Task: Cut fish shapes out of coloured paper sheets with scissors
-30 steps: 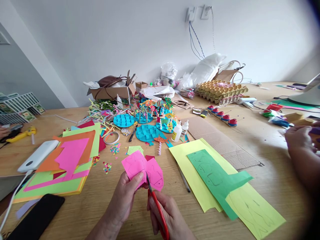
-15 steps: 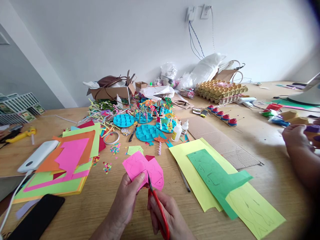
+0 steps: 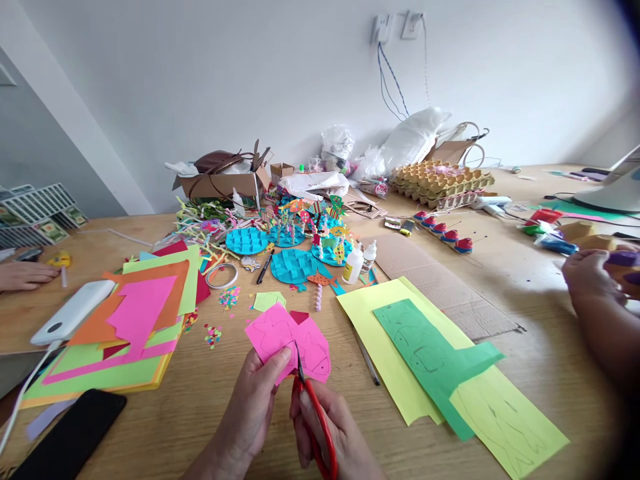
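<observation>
Pinched between thumb and fingers of my left hand (image 3: 254, 387) is a piece of pink paper (image 3: 273, 332) with fish outlines drawn on it. My right hand (image 3: 333, 417) grips red-handled scissors (image 3: 320, 420), whose blades lie at a cut running into the paper between two drawn shapes. Right of my hands, a green paper sheet (image 3: 417, 340) with pencil drawings lies over yellow paper (image 3: 505, 420), which also bears outlines. Just beyond the pink paper sits a small pale-green paper scrap (image 3: 270, 301).
Coloured paper sheets (image 3: 100, 380), a power bank (image 3: 75, 312) and a phone (image 3: 70, 433) lie at left. Blue round bases (image 3: 295, 265), glue bottles (image 3: 353, 265) and cardboard (image 3: 440, 287) are further back. Other people's hands show at the left (image 3: 30, 275) and right (image 3: 593, 280) edges.
My hands and the paper have barely moved; the scissors are tilted slightly differently. At the far left, another person's hand has come in over the yellow tool.
</observation>
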Demonstrator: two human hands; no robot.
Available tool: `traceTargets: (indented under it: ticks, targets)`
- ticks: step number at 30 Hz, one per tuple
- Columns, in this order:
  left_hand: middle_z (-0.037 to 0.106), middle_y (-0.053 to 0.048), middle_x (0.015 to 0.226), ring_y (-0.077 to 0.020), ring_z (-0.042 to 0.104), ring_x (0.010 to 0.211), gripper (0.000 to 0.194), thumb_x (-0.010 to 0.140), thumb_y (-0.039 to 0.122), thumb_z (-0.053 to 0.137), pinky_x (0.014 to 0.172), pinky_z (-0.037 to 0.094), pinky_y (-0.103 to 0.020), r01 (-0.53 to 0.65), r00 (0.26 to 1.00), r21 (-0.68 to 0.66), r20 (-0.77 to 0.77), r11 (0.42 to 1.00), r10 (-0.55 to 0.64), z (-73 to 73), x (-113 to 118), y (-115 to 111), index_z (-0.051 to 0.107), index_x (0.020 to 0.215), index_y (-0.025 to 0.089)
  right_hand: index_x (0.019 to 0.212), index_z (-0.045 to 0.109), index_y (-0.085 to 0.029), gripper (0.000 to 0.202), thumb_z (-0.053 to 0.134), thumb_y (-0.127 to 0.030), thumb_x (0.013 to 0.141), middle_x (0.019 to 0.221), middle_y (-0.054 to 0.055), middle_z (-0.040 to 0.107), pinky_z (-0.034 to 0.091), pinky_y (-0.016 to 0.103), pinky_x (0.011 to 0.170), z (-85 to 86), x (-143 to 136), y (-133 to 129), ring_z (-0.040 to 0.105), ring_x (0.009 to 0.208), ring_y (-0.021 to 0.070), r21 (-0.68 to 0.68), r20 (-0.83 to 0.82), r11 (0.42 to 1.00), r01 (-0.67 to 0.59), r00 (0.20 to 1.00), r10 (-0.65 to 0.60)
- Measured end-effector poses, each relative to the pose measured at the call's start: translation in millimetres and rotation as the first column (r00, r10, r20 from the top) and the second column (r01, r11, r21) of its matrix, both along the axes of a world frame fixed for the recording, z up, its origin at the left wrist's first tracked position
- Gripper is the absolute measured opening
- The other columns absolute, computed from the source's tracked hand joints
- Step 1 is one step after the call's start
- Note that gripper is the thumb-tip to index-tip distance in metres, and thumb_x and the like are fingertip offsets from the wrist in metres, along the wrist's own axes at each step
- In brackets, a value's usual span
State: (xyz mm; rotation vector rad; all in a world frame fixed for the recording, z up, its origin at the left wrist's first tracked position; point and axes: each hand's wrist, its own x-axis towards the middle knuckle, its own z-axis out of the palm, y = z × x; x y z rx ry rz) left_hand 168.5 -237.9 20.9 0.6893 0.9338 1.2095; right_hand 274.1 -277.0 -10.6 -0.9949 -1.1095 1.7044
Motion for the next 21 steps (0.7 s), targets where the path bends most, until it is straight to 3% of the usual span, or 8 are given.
traceTargets:
  ticks: [5, 12, 21]
  targets:
    - [0.064, 0.003, 0.068, -0.012, 0.056, 0.068, 0.007, 0.068, 0.024, 0.068, 0.066, 0.045, -0.021, -0.023, 1.0, -0.035, -0.003, 0.999, 0.023, -1.9, 2.2, -2.2, 0.065, 0.072, 0.019, 0.067, 0.041, -0.018, 0.051, 0.039, -0.069, 0.074, 0.037, -0.009, 0.037, 0.023, 0.017, 0.034, 1.7, -1.3, 1.1, 0.032, 0.032, 0.0057, -0.011, -0.002, 1.0, 0.012, 1.0, -0.012]
    - [0.065, 0.002, 0.075, -0.0143, 0.056, 0.075, 0.023, 0.068, 0.023, 0.067, 0.073, 0.044, -0.024, -0.042, 0.999, -0.041, -0.032, 0.998, 0.041, -2.6, 1.8, -3.1, 0.065, 0.091, 0.021, 0.062, 0.041, -0.019, 0.053, 0.038, -0.071, 0.074, 0.037, -0.009, 0.035, 0.023, 0.017, 0.034, 3.6, -2.7, 0.6, 0.031, 0.031, 0.0052, -0.007, 0.055, 0.999, 0.034, 0.998, -0.034]
    - [0.06, 0.002, 0.068, -0.0136, 0.052, 0.068, 0.006, 0.072, 0.025, 0.063, 0.065, 0.043, -0.022, 0.012, 0.997, -0.005, -0.079, 1.0, -0.012, -8.9, -0.3, -5.1, 0.063, 0.074, 0.019, 0.069, 0.042, -0.018, 0.052, 0.035, -0.069, 0.077, 0.038, -0.009, 0.038, 0.024, 0.016, 0.035, 2.8, -0.1, 0.0, 0.033, 0.033, 0.0052, 0.01, 0.059, 1.0, 0.014, 0.998, -0.015]
